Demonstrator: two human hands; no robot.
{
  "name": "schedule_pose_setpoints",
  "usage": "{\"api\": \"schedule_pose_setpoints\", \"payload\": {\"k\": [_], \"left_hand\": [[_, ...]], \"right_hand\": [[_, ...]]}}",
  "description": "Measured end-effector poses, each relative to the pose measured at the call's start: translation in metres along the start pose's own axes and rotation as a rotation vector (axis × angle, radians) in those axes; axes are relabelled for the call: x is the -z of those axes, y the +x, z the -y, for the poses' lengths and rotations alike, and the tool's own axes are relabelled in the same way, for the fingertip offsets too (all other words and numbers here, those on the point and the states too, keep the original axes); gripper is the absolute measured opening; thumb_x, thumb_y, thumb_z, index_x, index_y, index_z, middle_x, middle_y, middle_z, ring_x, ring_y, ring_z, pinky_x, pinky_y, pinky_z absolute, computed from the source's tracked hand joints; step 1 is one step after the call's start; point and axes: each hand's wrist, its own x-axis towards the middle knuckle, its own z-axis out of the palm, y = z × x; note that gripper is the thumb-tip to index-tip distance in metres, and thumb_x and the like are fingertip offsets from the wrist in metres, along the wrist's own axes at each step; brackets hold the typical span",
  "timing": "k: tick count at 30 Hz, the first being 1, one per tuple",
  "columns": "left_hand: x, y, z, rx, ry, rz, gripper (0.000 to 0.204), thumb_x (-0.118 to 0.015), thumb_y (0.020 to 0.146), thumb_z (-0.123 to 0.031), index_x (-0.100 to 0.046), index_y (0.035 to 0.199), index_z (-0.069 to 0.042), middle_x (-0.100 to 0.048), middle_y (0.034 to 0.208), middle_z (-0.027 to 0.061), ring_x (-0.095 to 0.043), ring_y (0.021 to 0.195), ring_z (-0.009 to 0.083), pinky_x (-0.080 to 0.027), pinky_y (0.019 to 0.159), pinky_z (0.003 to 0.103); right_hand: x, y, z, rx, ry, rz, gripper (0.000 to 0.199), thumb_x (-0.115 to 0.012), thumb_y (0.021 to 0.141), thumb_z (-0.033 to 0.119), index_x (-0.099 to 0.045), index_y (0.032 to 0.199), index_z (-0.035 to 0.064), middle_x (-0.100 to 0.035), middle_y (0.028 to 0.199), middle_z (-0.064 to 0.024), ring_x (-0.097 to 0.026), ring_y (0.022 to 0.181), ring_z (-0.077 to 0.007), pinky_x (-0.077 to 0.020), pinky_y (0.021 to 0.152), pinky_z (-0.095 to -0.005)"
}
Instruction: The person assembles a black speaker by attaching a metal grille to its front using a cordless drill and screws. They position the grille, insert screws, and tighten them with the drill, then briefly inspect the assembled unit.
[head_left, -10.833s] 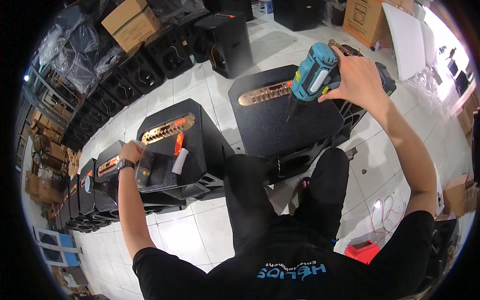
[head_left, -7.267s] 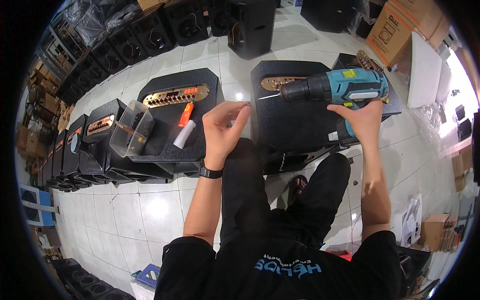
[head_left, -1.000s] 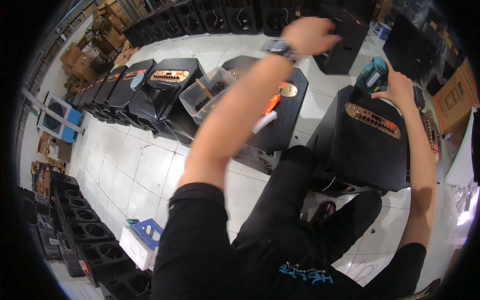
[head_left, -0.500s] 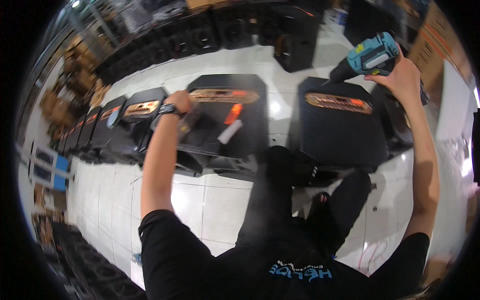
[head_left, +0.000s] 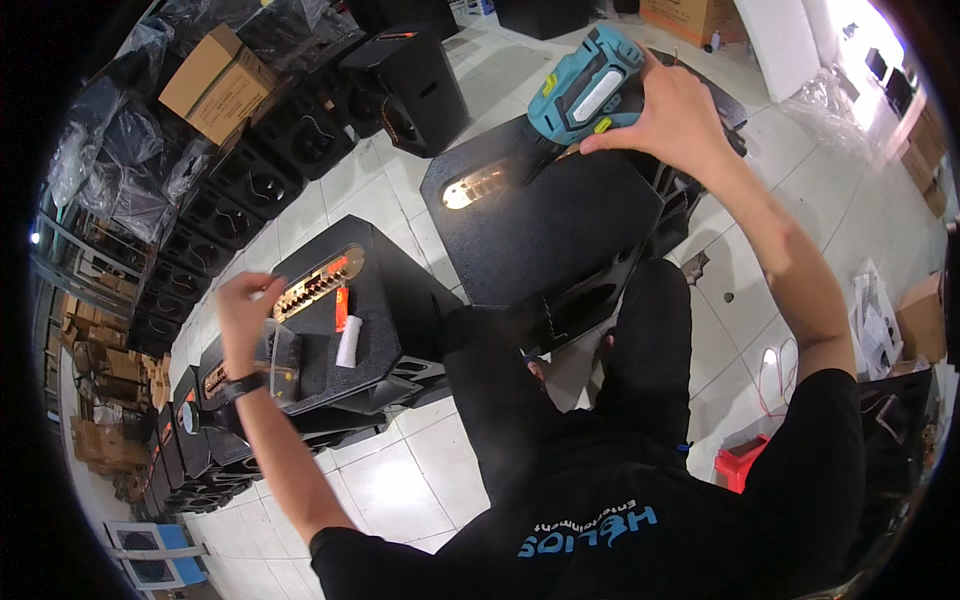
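Note:
My right hand [head_left: 680,115] is wrapped round a teal and black cordless drill [head_left: 585,85]. The drill's dark nose points down at the gold perforated plate [head_left: 475,186] on the right black speaker cabinet [head_left: 545,235]; its tip is blurred. My left hand [head_left: 245,315], fingers pinched, hovers by the gold plate [head_left: 315,284] of the left speaker cabinet [head_left: 385,320]. What sits in that pinch, if anything, is too small to tell. Below the hand stands a clear plastic box [head_left: 285,365] with small bits inside. Beside it lie an orange strip [head_left: 342,309] and a white roll [head_left: 348,342].
More black cabinets [head_left: 190,420] line up to the left. Open speaker boxes [head_left: 250,185] form a row at the far left, a brown carton [head_left: 218,85] above them. Another cabinet [head_left: 408,85] stands behind. A red stool [head_left: 740,460] is at my lower right, plastic wrap [head_left: 825,100] farther back.
My view has swung, so both cabinets appear tilted and farther left. The drill has come over the right cabinet's plate. My left hand has stayed near the left cabinet's plate, its fingers now pinched.

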Motion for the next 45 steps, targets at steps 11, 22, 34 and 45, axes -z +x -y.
{"api": "schedule_pose_setpoints", "payload": {"k": [11, 22, 34, 45], "left_hand": [[-0.174, -0.025, -0.156, -0.244, -0.416, 0.054, 0.011, -0.079, 0.084, -0.008, -0.077, 0.092, -0.001, -0.076, 0.087, 0.0059, -0.065, 0.074, 0.0115, -0.05, 0.069, 0.026], [-0.182, -0.029, -0.17, -0.311, -0.421, 0.044, 0.013, -0.077, 0.087, -0.011, -0.077, 0.093, 0.001, -0.073, 0.081, 0.0074, -0.062, 0.071, 0.0121, -0.047, 0.067, 0.027], [-0.192, -0.021, -0.16, -0.422, -0.405, 0.053, 0.01, -0.076, 0.082, -0.007, -0.076, 0.09, -0.001, -0.075, 0.082, 0.0106, -0.067, 0.068, 0.0184, -0.053, 0.066, 0.031], [-0.214, 0.041, -0.14, -0.266, -0.332, 0.291, 0.025, -0.074, 0.091, -0.021, -0.077, 0.099, 0.002, -0.075, 0.094, 0.0101, -0.068, 0.081, 0.0182, -0.052, 0.076, 0.032]], "right_hand": [[0.009, -0.021, 0.023, -0.041, 0.305, 0.056, 0.102, -0.09, 0.055, 0.073, -0.064, 0.121, -0.0008, -0.075, 0.1, -0.0191, -0.074, 0.098, -0.0352, -0.0566, 0.094, -0.0426], [0.015, -0.021, 0.024, -0.153, 0.247, 0.108, 0.073, -0.099, 0.058, 0.051, -0.068, 0.105, 0.0039, -0.075, 0.101, -0.0139, -0.072, 0.098, -0.0345, -0.0538, 0.094, -0.0424], [0.009, -0.014, 0.025, 0.018, 0.19, 0.04, 0.104, -0.091, 0.057, 0.07, -0.06, 0.128, 0.0018, -0.075, 0.103, -0.0174, -0.074, 0.098, -0.0357, -0.0575, 0.094, -0.044], [-0.03, 0.07, 0.059, 0.184, -0.075, 0.043, 0.114, -0.086, 0.058, 0.071, -0.05, 0.14, 0.0007, -0.072, 0.086, -0.0172, -0.073, 0.087, -0.0367, -0.0578, 0.075, -0.0467]]}}
